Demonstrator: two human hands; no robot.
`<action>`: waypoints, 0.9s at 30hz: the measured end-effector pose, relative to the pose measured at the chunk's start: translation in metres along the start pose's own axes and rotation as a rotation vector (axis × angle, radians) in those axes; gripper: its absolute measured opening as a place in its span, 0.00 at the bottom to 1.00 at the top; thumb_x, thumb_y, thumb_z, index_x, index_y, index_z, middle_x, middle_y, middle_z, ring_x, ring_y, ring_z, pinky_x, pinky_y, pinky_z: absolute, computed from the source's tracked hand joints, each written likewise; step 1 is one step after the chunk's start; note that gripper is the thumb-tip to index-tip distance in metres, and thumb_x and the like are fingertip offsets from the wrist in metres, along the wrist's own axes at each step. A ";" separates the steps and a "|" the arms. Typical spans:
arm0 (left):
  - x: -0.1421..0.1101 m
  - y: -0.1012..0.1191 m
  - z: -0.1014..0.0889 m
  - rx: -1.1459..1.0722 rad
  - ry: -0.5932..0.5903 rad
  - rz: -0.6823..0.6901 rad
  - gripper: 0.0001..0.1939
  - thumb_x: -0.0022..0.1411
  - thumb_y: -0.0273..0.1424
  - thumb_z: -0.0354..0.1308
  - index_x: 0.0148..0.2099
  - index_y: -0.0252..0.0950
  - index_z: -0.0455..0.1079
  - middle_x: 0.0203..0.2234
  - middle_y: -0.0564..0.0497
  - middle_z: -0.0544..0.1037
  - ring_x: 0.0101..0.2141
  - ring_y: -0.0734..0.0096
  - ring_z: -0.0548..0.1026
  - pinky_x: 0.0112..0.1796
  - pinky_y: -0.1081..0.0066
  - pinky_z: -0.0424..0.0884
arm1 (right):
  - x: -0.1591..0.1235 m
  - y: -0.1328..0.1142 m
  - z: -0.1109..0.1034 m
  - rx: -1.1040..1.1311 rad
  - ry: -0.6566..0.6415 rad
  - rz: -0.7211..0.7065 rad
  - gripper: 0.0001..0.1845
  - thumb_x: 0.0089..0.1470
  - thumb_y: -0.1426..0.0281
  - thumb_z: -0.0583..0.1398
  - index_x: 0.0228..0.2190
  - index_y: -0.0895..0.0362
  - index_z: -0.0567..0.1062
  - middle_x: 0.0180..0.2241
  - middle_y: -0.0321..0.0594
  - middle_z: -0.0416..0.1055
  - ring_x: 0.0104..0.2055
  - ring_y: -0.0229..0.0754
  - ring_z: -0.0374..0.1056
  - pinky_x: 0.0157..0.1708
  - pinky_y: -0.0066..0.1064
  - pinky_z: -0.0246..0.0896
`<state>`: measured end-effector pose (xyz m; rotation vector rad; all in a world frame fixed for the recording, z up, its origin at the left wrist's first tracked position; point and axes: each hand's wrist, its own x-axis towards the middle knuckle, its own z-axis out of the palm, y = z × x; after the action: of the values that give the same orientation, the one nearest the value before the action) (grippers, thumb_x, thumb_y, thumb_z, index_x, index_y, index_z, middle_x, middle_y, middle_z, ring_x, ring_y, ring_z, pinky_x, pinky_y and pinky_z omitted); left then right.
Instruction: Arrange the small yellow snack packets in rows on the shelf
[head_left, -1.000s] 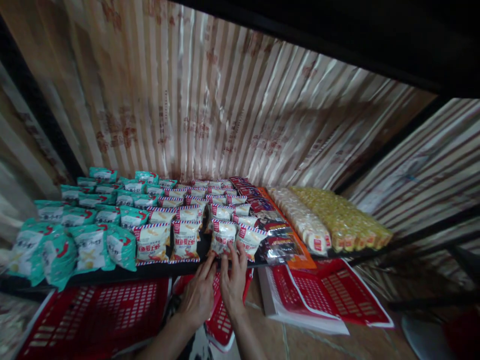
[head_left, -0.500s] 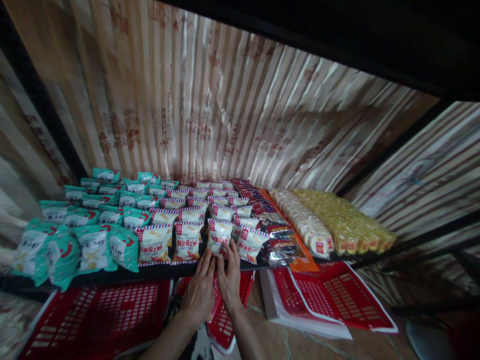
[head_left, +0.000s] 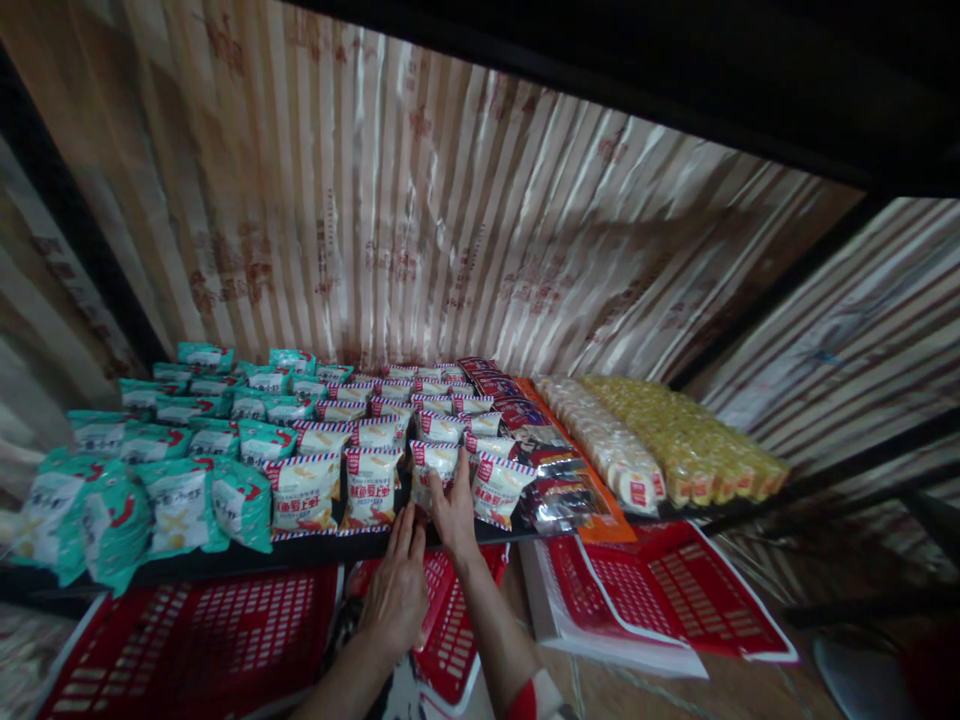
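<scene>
Rows of snack packets lie on a black shelf (head_left: 225,553). My right hand (head_left: 452,506) reaches onto the shelf with its fingers stretched flat on a cream packet with a red, white and blue striped edge (head_left: 433,466). My left hand (head_left: 397,588) hangs just below the shelf's front edge, fingers out and together, holding nothing. More striped cream packets (head_left: 301,492) lie to the left of it.
Teal packets (head_left: 180,503) fill the shelf's left side; dark packets (head_left: 551,470), pale wrapped rolls (head_left: 607,440) and yellow packs (head_left: 686,440) fill the right. Red plastic crates (head_left: 187,640) and a red flat tray (head_left: 652,590) sit on the floor below. Striped paper covers the back wall.
My right hand has moved forward onto the shelf, pushing the striped packet back. My left hand has dropped away from the packet to below the shelf edge.
</scene>
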<state>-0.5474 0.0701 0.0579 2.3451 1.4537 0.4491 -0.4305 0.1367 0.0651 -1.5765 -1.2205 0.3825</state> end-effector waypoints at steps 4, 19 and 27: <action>0.001 0.003 -0.005 0.004 -0.007 -0.008 0.31 0.53 0.15 0.39 0.60 0.26 0.55 0.63 0.40 0.47 0.62 0.63 0.45 0.56 0.62 0.59 | 0.006 0.004 0.000 -0.005 -0.026 0.029 0.42 0.53 0.54 0.53 0.61 0.61 0.46 0.61 0.52 0.49 0.63 0.49 0.46 0.59 0.45 0.45; 0.001 -0.004 0.014 0.061 0.137 0.032 0.34 0.49 0.12 0.39 0.60 0.27 0.56 0.63 0.43 0.49 0.62 0.63 0.43 0.57 0.63 0.58 | 0.015 -0.006 0.004 0.025 -0.048 0.103 0.42 0.52 0.52 0.53 0.61 0.61 0.47 0.60 0.52 0.51 0.62 0.51 0.49 0.58 0.46 0.48; 0.002 -0.004 0.018 0.096 0.164 0.038 0.33 0.50 0.14 0.41 0.60 0.29 0.57 0.62 0.43 0.53 0.62 0.64 0.47 0.57 0.62 0.59 | 0.023 0.000 0.002 0.018 -0.088 0.065 0.40 0.52 0.52 0.53 0.60 0.60 0.51 0.57 0.52 0.58 0.59 0.51 0.55 0.56 0.44 0.52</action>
<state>-0.5418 0.0714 0.0399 2.4651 1.5375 0.6068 -0.4224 0.1573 0.0716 -1.6011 -1.2320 0.5077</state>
